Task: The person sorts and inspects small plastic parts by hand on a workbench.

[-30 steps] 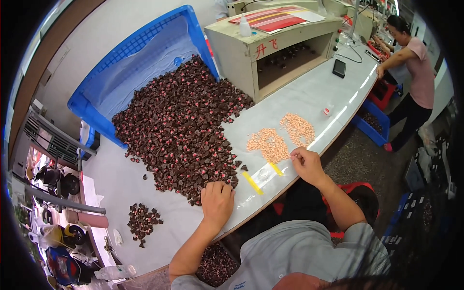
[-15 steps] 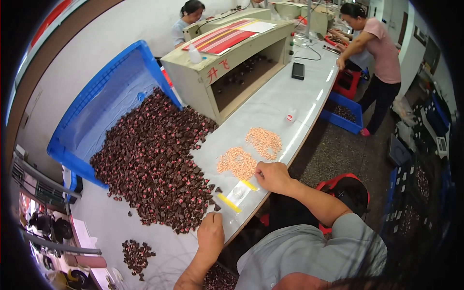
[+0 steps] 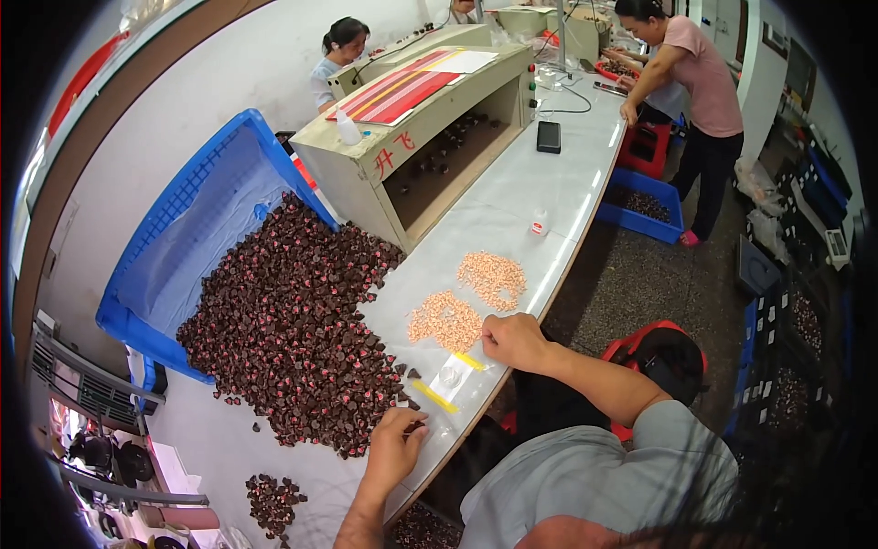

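My left hand (image 3: 391, 450) is at the near edge of a large heap of small dark brown pieces with pink spots (image 3: 293, 329). Its fingers are curled, with thumb and forefinger close together; whatever lies between them is too small to make out. My right hand (image 3: 518, 342) rests by the table edge, fingers pinched, beside small pale orange pieces (image 3: 444, 317) spread in a patch. A second patch of pale orange pieces (image 3: 491, 279) lies beyond. Between my hands is a whitish strip with yellow ends (image 3: 450, 377).
A tipped blue crate (image 3: 151, 265) backs the dark heap. Farther off stand a beige open-fronted box (image 3: 352, 169), a small bottle (image 3: 539, 222) and a black phone (image 3: 549, 137). A small dark pile (image 3: 273, 503) lies at left. A person in pink (image 3: 700, 78) leans on the table.
My left hand has loosened from a tighter curl, its thumb and forefinger now showing apart from the other fingers. My right hand stays pinched in nearly the same place. The view has shifted slightly.
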A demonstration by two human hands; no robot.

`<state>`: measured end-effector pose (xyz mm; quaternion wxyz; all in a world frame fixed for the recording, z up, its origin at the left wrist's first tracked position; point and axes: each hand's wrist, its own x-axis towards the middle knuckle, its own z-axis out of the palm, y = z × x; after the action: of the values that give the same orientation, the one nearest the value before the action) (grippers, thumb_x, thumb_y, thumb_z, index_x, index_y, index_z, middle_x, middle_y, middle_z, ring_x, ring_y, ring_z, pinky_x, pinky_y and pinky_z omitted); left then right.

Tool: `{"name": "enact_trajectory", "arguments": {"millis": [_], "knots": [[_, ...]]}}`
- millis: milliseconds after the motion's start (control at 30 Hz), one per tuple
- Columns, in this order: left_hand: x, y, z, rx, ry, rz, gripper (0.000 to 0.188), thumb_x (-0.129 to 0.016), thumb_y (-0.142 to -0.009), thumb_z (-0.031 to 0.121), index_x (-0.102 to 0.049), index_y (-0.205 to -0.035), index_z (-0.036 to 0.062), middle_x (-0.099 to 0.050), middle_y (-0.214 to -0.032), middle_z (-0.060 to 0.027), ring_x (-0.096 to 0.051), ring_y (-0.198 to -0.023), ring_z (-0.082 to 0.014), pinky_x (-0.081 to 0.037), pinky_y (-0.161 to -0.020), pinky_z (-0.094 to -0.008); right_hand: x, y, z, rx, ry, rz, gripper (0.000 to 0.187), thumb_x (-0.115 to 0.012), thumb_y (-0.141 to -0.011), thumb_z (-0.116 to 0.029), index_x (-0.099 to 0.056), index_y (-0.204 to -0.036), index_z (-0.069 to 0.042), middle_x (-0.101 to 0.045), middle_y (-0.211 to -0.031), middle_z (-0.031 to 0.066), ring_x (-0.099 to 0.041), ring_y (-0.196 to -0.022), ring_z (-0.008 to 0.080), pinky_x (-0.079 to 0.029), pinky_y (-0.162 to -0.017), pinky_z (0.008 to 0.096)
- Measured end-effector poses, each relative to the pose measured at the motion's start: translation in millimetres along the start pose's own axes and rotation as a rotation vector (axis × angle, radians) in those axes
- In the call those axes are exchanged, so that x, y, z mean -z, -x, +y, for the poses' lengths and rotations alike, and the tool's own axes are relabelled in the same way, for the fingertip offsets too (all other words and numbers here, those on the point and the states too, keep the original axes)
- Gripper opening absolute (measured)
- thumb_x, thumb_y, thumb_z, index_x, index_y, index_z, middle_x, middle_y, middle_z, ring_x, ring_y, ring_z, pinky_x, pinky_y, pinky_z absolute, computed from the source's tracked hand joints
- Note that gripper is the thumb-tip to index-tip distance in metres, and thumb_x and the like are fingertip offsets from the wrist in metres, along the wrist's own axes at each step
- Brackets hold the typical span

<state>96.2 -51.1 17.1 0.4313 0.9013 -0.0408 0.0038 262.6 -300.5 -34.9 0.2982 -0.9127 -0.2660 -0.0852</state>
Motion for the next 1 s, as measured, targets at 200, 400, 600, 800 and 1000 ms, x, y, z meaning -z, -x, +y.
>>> {"name": "enact_trajectory", "arguments": {"millis": [200, 400, 600, 800, 1000], "knots": [[-9.7, -10.9, -20.7, 0.009, 0.262, -0.09, 0.019, -0.067, -0.082, -0.005, -0.066, -0.101, -0.0023, -0.061, -0.104, -0.0089, -0.066, -0.087, -0.0188, -0.055, -0.072, -0.0264, 5.3, -2.0, -3.3, -0.02, 0.074, -0.038, 0.015, -0.057, -0.079, -0.017, -0.061, -0.076, -0.003, -0.063, -0.064, 0.0178, -0.064, -0.061, 0.0358, -0.051, -0.059, 0.048], [-15.9, -2.4, -27.7, 0.358, 0.816, -0.216, 0.022, -0.066, -0.086, -0.002, -0.063, -0.107, -0.0045, -0.064, -0.11, -0.0117, -0.068, -0.091, -0.02, -0.054, -0.071, -0.0255, 4.0, 1.9, -6.1, 0.057, -0.054, 0.045, 0.01, -0.062, -0.075, -0.013, -0.061, -0.073, -0.004, -0.062, -0.061, 0.015, -0.064, -0.057, 0.0332, -0.051, -0.054, 0.0428], [-18.0, -6.6, -8.0, 0.469, 0.891, -0.233, 0.019, -0.063, -0.09, 0.004, -0.062, -0.107, -0.0051, -0.065, -0.109, -0.0138, -0.068, -0.092, -0.0211, -0.055, -0.074, -0.0271, 25.7, 21.7, -58.5, 0.128, -0.626, -0.264, 0.01, -0.07, -0.073, -0.002, -0.06, -0.075, -0.002, -0.055, -0.054, 0.0027, -0.054, -0.047, 0.0098, -0.043, -0.047, 0.0246], [-26.8, -8.9, -15.6, 0.391, 0.96, -0.273, 0.017, -0.062, -0.091, 0.005, -0.06, -0.106, -0.0039, -0.066, -0.101, -0.0138, -0.068, -0.09, -0.019, -0.055, -0.075, -0.0274, 6.7, 25.0, -82.8, 0.254, -0.707, -0.475, 0.011, -0.07, -0.074, -0.007, -0.06, -0.077, -0.003, -0.054, -0.053, 0.0027, -0.052, -0.046, 0.0102, -0.044, -0.047, 0.0245], [-26.4, -4.0, -22.3, 0.391, 0.952, -0.296, 0.018, -0.064, -0.091, 0.011, -0.06, -0.104, -0.0018, -0.067, -0.098, -0.0125, -0.068, -0.088, -0.0178, -0.055, -0.074, -0.0264, 5.5, 24.3, -87.3, 0.22, -0.687, -0.568, 0.01, -0.069, -0.077, -0.009, -0.061, -0.078, -0.003, -0.055, -0.054, 0.0031, -0.053, -0.047, 0.0108, -0.044, -0.047, 0.0258]]}}
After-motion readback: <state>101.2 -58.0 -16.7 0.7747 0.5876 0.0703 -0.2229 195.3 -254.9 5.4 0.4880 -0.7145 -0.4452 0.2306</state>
